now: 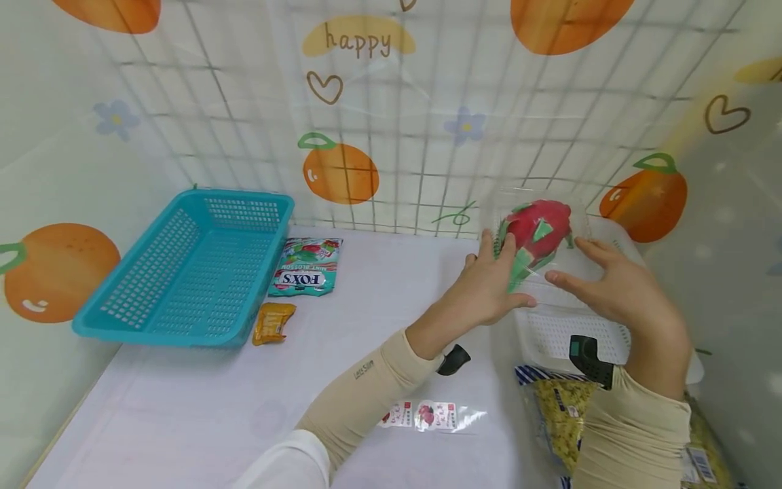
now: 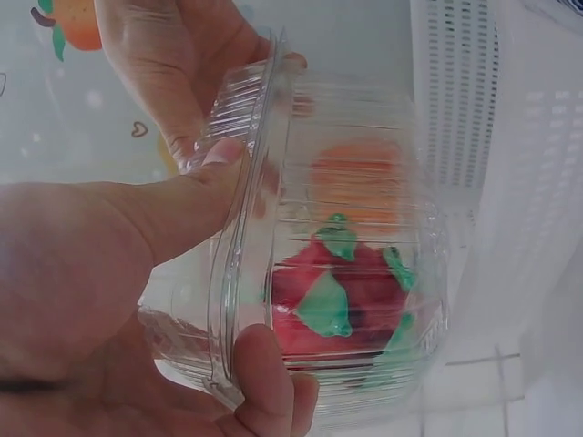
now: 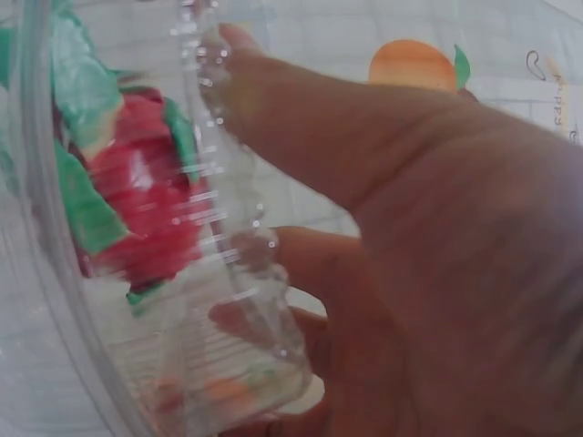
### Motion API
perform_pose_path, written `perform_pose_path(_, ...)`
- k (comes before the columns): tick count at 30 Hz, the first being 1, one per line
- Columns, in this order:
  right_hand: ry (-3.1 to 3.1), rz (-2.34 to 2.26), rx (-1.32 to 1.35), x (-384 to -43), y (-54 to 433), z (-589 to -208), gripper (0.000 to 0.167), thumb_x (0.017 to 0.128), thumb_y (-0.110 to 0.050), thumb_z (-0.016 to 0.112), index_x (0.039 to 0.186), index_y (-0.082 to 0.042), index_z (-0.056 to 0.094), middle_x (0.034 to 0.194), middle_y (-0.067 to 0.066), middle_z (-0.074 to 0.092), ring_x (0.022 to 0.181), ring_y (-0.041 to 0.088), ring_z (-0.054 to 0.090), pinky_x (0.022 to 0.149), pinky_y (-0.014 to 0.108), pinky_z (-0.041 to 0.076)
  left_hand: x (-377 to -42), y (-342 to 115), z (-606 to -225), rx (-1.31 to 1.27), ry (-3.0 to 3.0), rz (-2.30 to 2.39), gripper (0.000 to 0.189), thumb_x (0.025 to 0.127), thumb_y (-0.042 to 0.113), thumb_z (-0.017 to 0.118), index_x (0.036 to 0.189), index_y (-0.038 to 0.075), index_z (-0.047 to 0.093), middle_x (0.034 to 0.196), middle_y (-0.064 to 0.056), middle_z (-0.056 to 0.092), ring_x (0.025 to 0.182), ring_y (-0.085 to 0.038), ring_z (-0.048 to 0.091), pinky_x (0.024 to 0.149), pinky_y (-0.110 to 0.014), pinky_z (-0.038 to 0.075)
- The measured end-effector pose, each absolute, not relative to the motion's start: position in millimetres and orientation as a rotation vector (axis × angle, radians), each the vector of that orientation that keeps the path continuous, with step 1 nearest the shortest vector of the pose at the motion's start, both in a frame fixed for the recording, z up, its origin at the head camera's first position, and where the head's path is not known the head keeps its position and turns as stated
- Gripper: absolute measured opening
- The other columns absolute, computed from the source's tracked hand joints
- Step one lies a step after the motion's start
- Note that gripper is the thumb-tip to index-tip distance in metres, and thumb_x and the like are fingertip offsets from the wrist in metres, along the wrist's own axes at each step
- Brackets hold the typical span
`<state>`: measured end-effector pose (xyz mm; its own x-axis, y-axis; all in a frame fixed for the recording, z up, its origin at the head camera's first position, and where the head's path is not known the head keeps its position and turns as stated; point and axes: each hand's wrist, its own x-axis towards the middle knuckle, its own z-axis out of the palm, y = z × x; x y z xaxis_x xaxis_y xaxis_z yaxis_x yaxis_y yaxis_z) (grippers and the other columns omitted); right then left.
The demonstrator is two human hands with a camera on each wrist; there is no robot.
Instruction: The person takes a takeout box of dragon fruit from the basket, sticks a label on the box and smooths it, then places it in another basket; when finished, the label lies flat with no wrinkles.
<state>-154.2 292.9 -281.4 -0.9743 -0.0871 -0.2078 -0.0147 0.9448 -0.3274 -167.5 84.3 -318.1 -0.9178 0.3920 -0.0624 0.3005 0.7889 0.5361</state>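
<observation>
Both hands hold a clear plastic clamshell box [image 1: 497,199] with a red dragon fruit [image 1: 552,221] with green scales inside. My left hand [image 1: 489,282] grips its left side. In the left wrist view, that thumb [image 2: 205,196] lies over the box's rim seam and the fingers curl round from below. On the other side, my right hand [image 1: 638,292] holds the ribbed wall between thumb and fingers, as the right wrist view shows. The box overlaps the far part of a white basket [image 1: 530,339] in the head view.
A turquoise basket [image 1: 229,272] stands at the left. Beside it lie a FOX'S candy bag [image 1: 305,267] and a small orange packet [image 1: 273,323]. Fruit-printed labels [image 1: 435,415] lie near the front. A bag of yellowish pasta-like pieces [image 1: 559,411] lies by the right forearm.
</observation>
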Motion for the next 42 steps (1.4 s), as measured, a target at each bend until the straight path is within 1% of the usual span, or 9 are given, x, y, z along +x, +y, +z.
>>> perform_pose_path(4, 2.894, -0.505, -0.111, -156, 283, -285, 0.100, 0.096, -0.070, 0.051, 0.163, -0.006, 0.014, 0.166, 0.033, 0.010, 0.141, 0.066, 0.021, 0.106, 0.080, 0.024, -167, 74, -320, 0.550, 2.802, 0.839, 0.102, 0.090, 0.052, 0.073, 0.166, 0.021, 0.011, 0.173, -0.014, 0.002, 0.143, -0.040, 0.042, 0.093, -0.041, 0.059)
perform_pose_path(9, 2.901, -0.497, -0.126, -159, 269, -291, 0.099, 0.095, -0.071, 0.050, 0.163, -0.008, 0.017, 0.165, 0.034, 0.013, 0.141, 0.066, 0.023, 0.106, 0.080, 0.027, -166, 58, -326, 0.567, 2.802, 0.886, 0.102, 0.091, 0.049, 0.074, 0.166, 0.017, 0.013, 0.172, -0.018, 0.003, 0.139, -0.043, 0.044, 0.090, -0.044, 0.059)
perform_pose_path(11, 2.899, -0.499, -0.132, -159, 263, -293, 0.098, 0.095, -0.071, 0.051, 0.163, -0.009, 0.018, 0.164, 0.035, 0.014, 0.140, 0.066, 0.024, 0.105, 0.080, 0.029, -165, 51, -329, 0.559, 2.803, 0.903, 0.102, 0.090, 0.048, 0.075, 0.166, 0.016, 0.013, 0.172, -0.019, 0.003, 0.138, -0.043, 0.045, 0.091, -0.045, 0.059)
perform_pose_path(16, 2.891, -0.514, -0.147, -159, 247, -300, 0.096, 0.095, -0.071, 0.051, 0.163, -0.010, 0.021, 0.165, 0.033, 0.017, 0.139, 0.067, 0.027, 0.104, 0.080, 0.031, -161, 36, -335, 0.518, 2.781, 0.945, 0.104, 0.090, 0.046, 0.076, 0.166, 0.017, 0.012, 0.172, -0.019, 0.001, 0.140, -0.044, 0.042, 0.097, -0.051, 0.056)
perform_pose_path(21, 2.886, -0.556, -0.153, -157, 234, -304, 0.097, 0.094, -0.073, 0.051, 0.163, -0.012, 0.022, 0.166, 0.032, 0.015, 0.139, 0.066, 0.030, 0.102, 0.078, 0.035, -158, 21, -336, 0.499, 2.769, 0.953, 0.103, 0.090, 0.045, 0.076, 0.166, 0.017, 0.012, 0.172, -0.019, 0.000, 0.142, -0.045, 0.040, 0.101, -0.054, 0.054)
perform_pose_path(28, 2.889, -0.650, -0.177, -151, 216, -308, 0.096, 0.094, -0.070, 0.055, 0.163, -0.011, 0.023, 0.165, 0.033, 0.017, 0.140, 0.066, 0.030, 0.103, 0.079, 0.034, -152, 2, -339, 0.507, 2.798, 0.945, 0.103, 0.089, 0.042, 0.078, 0.165, 0.014, 0.015, 0.172, -0.021, 0.003, 0.143, -0.047, 0.040, 0.100, -0.055, 0.054)
perform_pose_path(31, 2.903, -0.672, -0.172, -147, 206, -310, 0.096, 0.093, -0.070, 0.056, 0.163, -0.012, 0.024, 0.166, 0.032, 0.018, 0.140, 0.065, 0.031, 0.102, 0.079, 0.035, -149, -6, -343, 0.504, 2.805, 0.963, 0.103, 0.088, 0.041, 0.079, 0.165, 0.013, 0.016, 0.171, -0.021, 0.003, 0.144, -0.048, 0.039, 0.099, -0.058, 0.054)
perform_pose_path(36, 2.929, -0.722, -0.175, -139, 190, -316, 0.095, 0.092, -0.068, 0.060, 0.162, -0.013, 0.027, 0.166, 0.029, 0.019, 0.142, 0.062, 0.032, 0.103, 0.078, 0.036, -142, -21, -349, 0.485, 2.800, 1.010, 0.103, 0.088, 0.041, 0.080, 0.165, 0.013, 0.018, 0.172, -0.021, 0.003, 0.145, -0.053, 0.036, 0.100, -0.063, 0.051)
perform_pose_path(42, 2.957, -0.793, -0.223, -136, 175, -327, 0.093, 0.092, -0.067, 0.060, 0.161, -0.013, 0.030, 0.167, 0.027, 0.021, 0.144, 0.058, 0.033, 0.106, 0.075, 0.036, -137, -38, -355, 0.442, 2.809, 1.020, 0.103, 0.088, 0.042, 0.079, 0.165, 0.013, 0.018, 0.172, -0.019, 0.003, 0.145, -0.058, 0.032, 0.103, -0.067, 0.047)
